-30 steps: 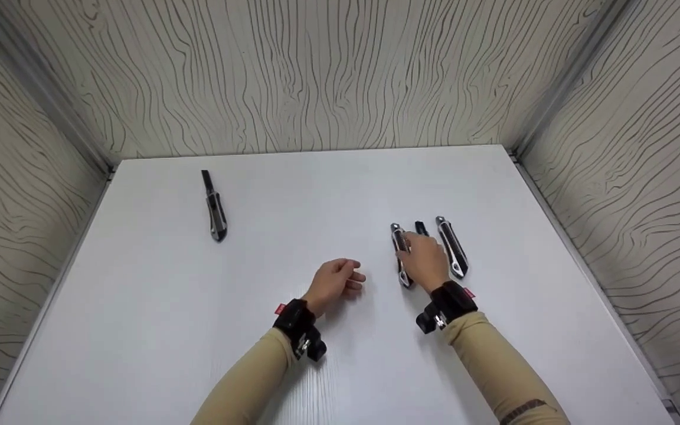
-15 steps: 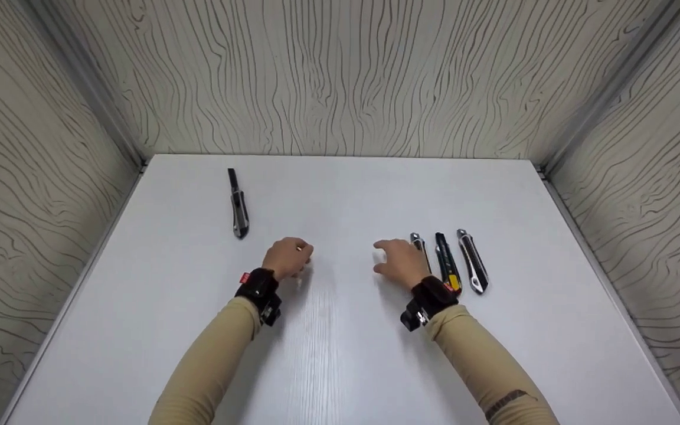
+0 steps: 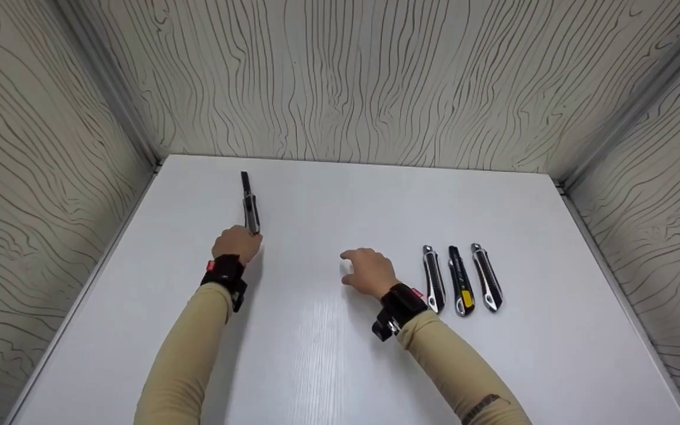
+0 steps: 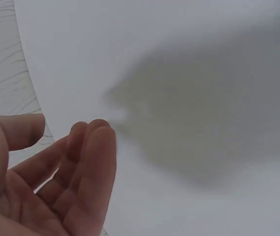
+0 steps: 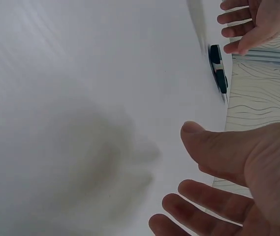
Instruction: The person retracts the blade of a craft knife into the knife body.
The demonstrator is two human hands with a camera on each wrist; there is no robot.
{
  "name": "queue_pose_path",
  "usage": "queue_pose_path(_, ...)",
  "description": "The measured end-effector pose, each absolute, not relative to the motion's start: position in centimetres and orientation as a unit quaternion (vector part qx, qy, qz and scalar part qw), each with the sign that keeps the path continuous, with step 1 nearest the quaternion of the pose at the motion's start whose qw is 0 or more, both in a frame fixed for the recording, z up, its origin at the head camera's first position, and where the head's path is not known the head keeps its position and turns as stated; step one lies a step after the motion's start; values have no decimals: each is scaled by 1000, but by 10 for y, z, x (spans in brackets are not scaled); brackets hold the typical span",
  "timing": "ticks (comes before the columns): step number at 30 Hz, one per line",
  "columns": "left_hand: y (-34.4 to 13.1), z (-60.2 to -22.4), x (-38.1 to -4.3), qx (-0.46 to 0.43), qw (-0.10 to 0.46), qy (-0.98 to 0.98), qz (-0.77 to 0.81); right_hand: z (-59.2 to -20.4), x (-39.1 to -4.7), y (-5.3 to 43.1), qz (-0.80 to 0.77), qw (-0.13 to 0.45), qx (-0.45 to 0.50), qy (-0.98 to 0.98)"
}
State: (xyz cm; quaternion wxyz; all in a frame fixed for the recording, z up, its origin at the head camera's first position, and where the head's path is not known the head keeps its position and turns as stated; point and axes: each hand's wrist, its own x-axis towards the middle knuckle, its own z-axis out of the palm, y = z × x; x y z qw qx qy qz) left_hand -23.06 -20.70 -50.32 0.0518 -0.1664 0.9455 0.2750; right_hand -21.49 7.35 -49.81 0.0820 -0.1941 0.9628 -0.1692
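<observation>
On the left of the table lies a grey and black utility knife (image 3: 251, 208), its blade end pointing to the back. My left hand (image 3: 236, 243) hovers at its near end and overlaps it in the head view. In the left wrist view the left hand (image 4: 61, 177) has its thumb apart from the fingers and nothing between them. Mid-table, my right hand (image 3: 369, 271) is in the air with thumb and fingers spread, holding nothing. The right wrist view shows the same right hand (image 5: 238, 177), with the utility knife (image 5: 218, 69) beyond it.
Right of my right hand, three more utility knives lie roughly parallel: a silver and black knife (image 3: 433, 280), a black knife with a yellow patch (image 3: 461, 286) and another silver and black knife (image 3: 487, 277). Wood-grain panels (image 3: 340, 82) enclose the white table (image 3: 340, 200) at back and sides.
My left hand has moved left to the near end of the lone utility knife. My right hand has come away from the row of knives and shifted left.
</observation>
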Motion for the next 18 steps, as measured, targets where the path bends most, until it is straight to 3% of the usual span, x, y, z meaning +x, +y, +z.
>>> queue_pose_path(18,-216,-534,-258,-248,5,931,269,-502,-215,60,-172,86,-216,957)
